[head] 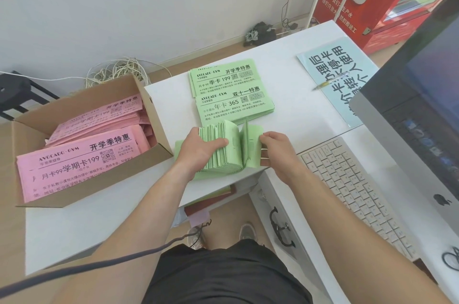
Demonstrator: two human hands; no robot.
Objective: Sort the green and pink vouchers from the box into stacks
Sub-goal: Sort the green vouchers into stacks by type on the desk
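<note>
While the left hand [198,152] clasps the thick bundle of green paper vouchers [231,154] at the near edge of the white desk [298,114], its thumb lies across the fanned upper edges. Its fingers pass under the bundle, out of sight. The left forearm reaches forward and to the right, with the wrist straight.

The right hand [275,152] pinches a few upright green sheets [250,147] at the right side of the same bundle. Its fingers are curled on the sheets' outer edge, and the sheets stand apart from the rest of the bundle. The right forearm comes in from the lower right, just beside the cream computer keyboard [347,184].

Two flat stacks of printed green vouchers [233,107] lie on the desk just beyond the hands, one partly overlapping the other.

The open brown cardboard box [154,117] sits to the left, touching the desk edge. It holds the pink paper vouchers [82,162] in loose layers.

A silver computer monitor [422,105] stands at the right.
</note>
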